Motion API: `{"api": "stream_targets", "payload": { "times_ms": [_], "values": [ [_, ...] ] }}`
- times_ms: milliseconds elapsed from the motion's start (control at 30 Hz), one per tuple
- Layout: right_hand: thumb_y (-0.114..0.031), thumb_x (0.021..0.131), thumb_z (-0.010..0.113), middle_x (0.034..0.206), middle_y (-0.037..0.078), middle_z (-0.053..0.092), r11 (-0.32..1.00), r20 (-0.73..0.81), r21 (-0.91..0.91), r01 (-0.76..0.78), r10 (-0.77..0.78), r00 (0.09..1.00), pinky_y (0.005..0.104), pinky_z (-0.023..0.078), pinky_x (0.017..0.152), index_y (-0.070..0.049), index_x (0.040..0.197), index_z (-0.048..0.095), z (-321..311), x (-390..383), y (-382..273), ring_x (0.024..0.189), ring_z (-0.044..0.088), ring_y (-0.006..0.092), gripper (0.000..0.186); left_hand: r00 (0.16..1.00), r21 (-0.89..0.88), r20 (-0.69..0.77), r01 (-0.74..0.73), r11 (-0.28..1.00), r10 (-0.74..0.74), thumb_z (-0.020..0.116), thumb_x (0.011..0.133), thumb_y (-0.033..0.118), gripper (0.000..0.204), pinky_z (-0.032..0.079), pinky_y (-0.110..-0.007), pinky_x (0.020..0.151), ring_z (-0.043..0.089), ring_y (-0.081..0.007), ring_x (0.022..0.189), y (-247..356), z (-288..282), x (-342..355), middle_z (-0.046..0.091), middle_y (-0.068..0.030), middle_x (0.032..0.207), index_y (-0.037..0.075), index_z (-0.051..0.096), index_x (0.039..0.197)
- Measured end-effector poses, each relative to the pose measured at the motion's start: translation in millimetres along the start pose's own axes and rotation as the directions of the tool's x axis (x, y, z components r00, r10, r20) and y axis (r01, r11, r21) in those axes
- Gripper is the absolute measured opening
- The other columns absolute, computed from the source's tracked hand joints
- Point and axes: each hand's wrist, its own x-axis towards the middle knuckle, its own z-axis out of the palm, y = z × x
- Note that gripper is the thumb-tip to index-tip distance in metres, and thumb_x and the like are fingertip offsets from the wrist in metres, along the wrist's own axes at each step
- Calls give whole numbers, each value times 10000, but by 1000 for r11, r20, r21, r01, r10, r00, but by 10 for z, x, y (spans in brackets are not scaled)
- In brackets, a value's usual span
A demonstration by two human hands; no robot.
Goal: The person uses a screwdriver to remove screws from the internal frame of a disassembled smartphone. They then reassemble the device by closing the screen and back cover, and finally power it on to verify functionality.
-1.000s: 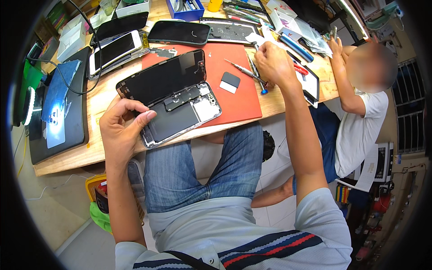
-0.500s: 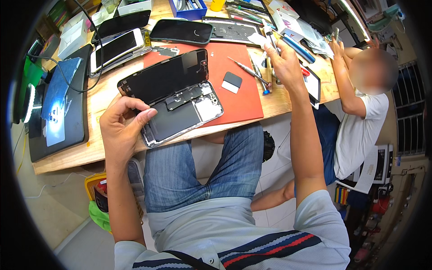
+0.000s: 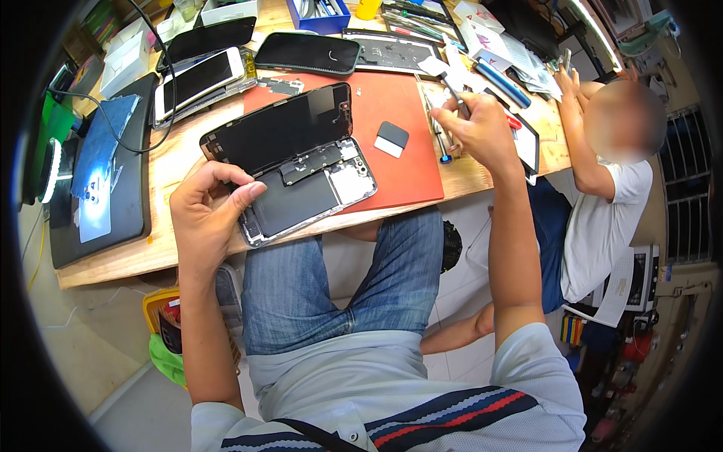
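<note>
An opened smartphone [image 3: 301, 192] lies at the table's front edge, partly on the orange-red mat [image 3: 410, 177]. Its black screen [image 3: 282, 132] is tilted up along the far side, above the exposed battery and circuit board. My left hand [image 3: 215, 200] is closed at the phone's left end, thumb and forefinger pinched by the raised screen. Right of the mat, my right hand [image 3: 486, 132] grips a slim dark-handled tool [image 3: 456, 96] pointing away to the left. A pale flat piece [image 3: 432, 66] appears at its far end; I cannot tell whether it belongs to it.
A small black-and-white card-like scraper [image 3: 392, 138] lies on the mat. Beyond are a dark phone [image 3: 307, 53], a white phone [image 3: 197, 77] and a blue box [image 3: 320, 21]. A black laptop-like slab [image 3: 124, 203] sits left. Another person [image 3: 606, 188] works at right.
My right hand has drawn nearer and lower, bringing the dark-handled tool with it. The silver screwdriver that lay across the mat's right edge no longer shows there. My left hand stays at the phone.
</note>
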Motion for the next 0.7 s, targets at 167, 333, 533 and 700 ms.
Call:
{"api": "stream_targets", "payload": {
  "times_ms": [167,333,533,700],
  "values": [
    [-260,902,741,588,125,664,995,-66,-19,-101,100,993,307,540,519,49,785,708,-11,-7,25,540,696,165,332,1000,-12,-3,-4,1000,4,843,830,-8,152,471,-206,713,592,-59,799,8,21,0,630,1,888,-2,712,906],
    [-230,962,661,670,61,682,979,-315,204,-12,78,946,248,410,529,38,830,764,85,-26,69,573,551,91,315,1000,-20,-9,1,1000,-1,828,827,-32,132,471,-208,706,598,-64,795,20,20,-8,641,-7,886,-4,714,889],
    [-374,1091,531,804,99,710,646,-343,719,256,10,939,198,385,492,76,957,742,537,-485,-698,561,522,64,514,1000,10,13,29,1000,-29,852,805,-4,148,482,-216,699,614,-78,803,19,-9,4,656,-21,886,3,730,887],
    [-62,995,690,1017,211,734,320,-224,915,244,-98,970,309,640,726,74,1292,528,1031,-740,-1056,820,752,226,365,998,29,58,-23,999,21,843,813,-41,171,537,-218,767,658,-86,853,3,-29,7,682,-41,909,-13,723,931]
  ]
}}
